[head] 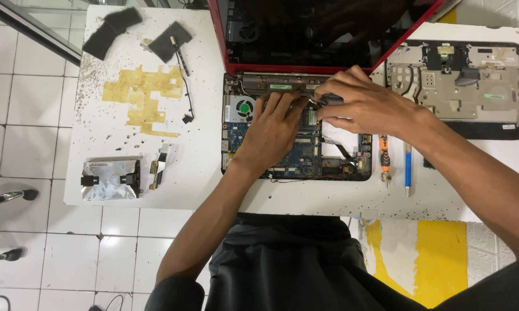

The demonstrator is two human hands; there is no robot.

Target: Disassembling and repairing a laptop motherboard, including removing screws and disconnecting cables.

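Both hands — left hand [272, 128], right hand [363, 103] — on opened laptop [297, 152].

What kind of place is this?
Likely an electronics repair bench: an opened red laptop with its circuit board bare, its removed cover panel set aside, and two screwdrivers on a worn white table.

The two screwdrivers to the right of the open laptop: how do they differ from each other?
The orange-handled screwdriver is shorter and thicker, with an orange and black grip; the blue screwdriver is longer, slimmer and plain blue. The orange one lies closer to the laptop base. Both lie on the white table, roughly parallel, and neither hand touches them.
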